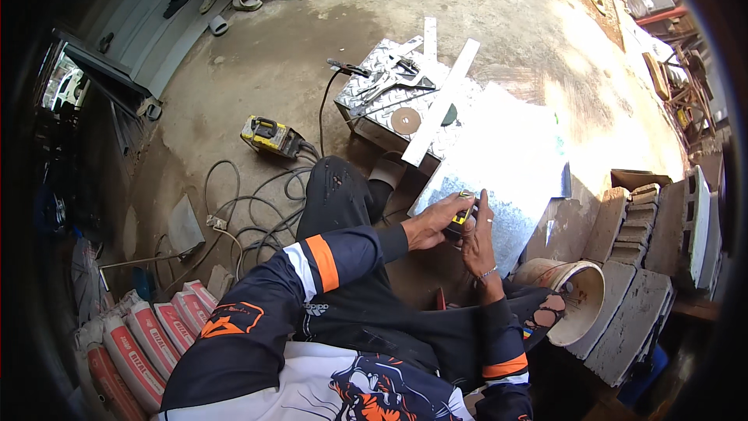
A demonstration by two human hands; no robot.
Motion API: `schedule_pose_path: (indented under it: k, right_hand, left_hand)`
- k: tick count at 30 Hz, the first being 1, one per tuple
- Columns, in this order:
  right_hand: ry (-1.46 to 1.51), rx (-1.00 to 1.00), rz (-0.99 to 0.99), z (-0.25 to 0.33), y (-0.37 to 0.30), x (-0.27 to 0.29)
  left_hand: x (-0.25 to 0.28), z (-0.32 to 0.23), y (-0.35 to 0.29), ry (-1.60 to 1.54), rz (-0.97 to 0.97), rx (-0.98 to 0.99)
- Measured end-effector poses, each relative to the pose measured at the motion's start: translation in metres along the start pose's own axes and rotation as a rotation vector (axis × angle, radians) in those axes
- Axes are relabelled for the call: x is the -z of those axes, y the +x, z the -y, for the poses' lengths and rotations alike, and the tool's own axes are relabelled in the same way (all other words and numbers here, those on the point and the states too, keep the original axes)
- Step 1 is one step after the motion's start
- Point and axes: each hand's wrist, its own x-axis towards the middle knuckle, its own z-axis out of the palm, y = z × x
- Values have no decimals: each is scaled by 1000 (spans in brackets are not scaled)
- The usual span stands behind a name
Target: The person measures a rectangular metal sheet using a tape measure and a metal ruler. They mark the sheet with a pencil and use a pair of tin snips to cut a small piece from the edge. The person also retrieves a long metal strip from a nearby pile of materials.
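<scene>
A yellow and black tape measure is between my two hands, above the near edge of a shiny metal sheet. My left hand is closed round its left side, the fingertips reaching over the top. Against the right side rests my right hand, its thumb side on the case and its longer fingers pointing up; a ring and a bracelet show on it. Whether any blade is pulled out I cannot tell. Glare washes out much of the sheet, which lies partly over a patterned metal box.
On the box lie a long flat bar, a clamp and a brown disc. A yellow and black machine with coiled cables stands left. Right are a white bucket and concrete blocks; red-and-white sacks lie lower left.
</scene>
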Motion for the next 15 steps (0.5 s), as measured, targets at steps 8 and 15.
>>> schedule_pose_path:
  k: [8,15]
  right_hand:
    - [-172,-176,172,-30,7,23]
    - [-448,-150,402,-48,22,16]
  left_hand:
    - [88,-173,11,1209,-740,-693]
    - [227,-315,104,1759,-1027,-558]
